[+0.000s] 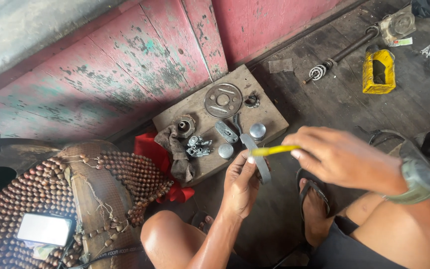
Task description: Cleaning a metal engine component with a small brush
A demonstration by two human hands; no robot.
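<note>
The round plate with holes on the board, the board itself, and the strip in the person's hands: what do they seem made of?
The round plate looks like bare grey metal: dull sheen, punched slots, rusty tinge. The board looks like raw, weathered wood, with visible grain and stains. The grey strip, held by the left hand, could be metal or stiff rubber; its matte curve leaves that open. The yellow piece pinched by the right hand looks like plastic or tape.
</note>
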